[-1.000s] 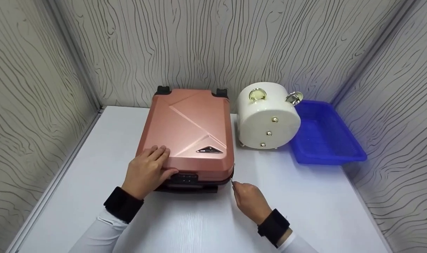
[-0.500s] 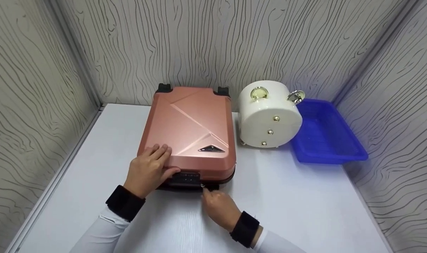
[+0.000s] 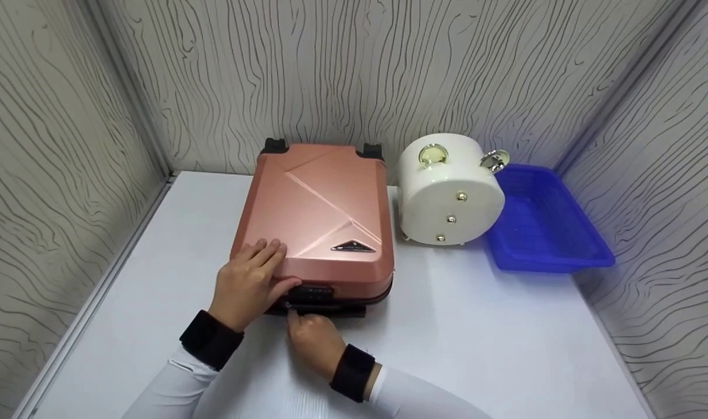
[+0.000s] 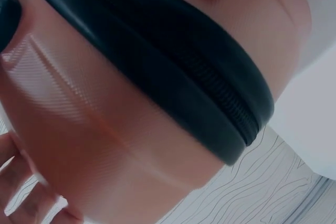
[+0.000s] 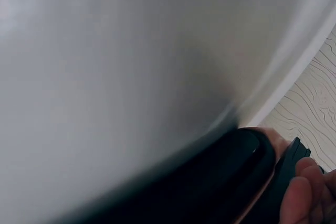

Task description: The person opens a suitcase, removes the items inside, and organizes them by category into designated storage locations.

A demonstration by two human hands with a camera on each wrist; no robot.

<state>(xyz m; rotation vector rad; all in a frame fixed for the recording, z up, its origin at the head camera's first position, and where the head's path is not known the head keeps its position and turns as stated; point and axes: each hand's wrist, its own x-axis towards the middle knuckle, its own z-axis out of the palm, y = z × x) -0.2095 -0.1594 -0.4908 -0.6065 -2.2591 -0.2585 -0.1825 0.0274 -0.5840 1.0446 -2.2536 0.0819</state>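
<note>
A rose-pink hard-shell suitcase (image 3: 325, 198) lies flat on the white table, its black wheels at the far end. My left hand (image 3: 246, 285) rests on its near left corner, fingers spread over the lid and thumb by the black combination lock (image 3: 312, 293). Just below the lock, my right hand (image 3: 316, 343) pinches a small metal zipper pull (image 3: 289, 305) at the near side. In the left wrist view, black zipper teeth (image 4: 220, 93) run between two dark edge bands, with left fingertips (image 4: 34, 203) at the shell's edge. The right wrist view shows curled right fingers (image 5: 310, 192) beside the dark edging.
A round white case (image 3: 453, 212) with gold knobs and ring fittings stands right of the suitcase. Behind its right side sits a blue plastic basket (image 3: 555, 265). Wood-patterned panels (image 3: 342, 70) enclose the white table (image 3: 476, 337) at the back and sides.
My right hand has drawn the zipper pull leftward from the suitcase's near right corner, along the near side to below the lock. My left hand stays on the lid.
</note>
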